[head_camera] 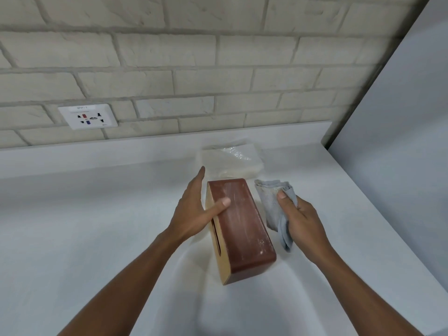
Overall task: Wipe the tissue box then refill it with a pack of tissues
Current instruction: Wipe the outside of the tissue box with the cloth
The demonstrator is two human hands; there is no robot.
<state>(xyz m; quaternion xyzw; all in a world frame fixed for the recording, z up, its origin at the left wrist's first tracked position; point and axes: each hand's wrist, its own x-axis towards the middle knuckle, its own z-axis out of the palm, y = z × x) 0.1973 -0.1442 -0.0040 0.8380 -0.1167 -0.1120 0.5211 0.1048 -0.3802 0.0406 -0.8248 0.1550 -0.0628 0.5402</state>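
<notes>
A wooden tissue box (240,226) lies on its side on the white counter (97,214), its reddish-brown face up with pale dusty smears. Its light-wood slotted lid faces left. My left hand (196,209) steadies the box, with the thumb on the brown face and the fingers along the slotted side. To the right of the box, my right hand (300,221) grips a crumpled grey cloth (274,204), which is not touching the box. A clear-wrapped pack of white tissues (230,158) lies just behind the box.
A brick wall with a white power socket (88,116) rises behind the counter's raised back edge. A tall white panel (400,117) closes off the right side, and the counter edge runs diagonally along it.
</notes>
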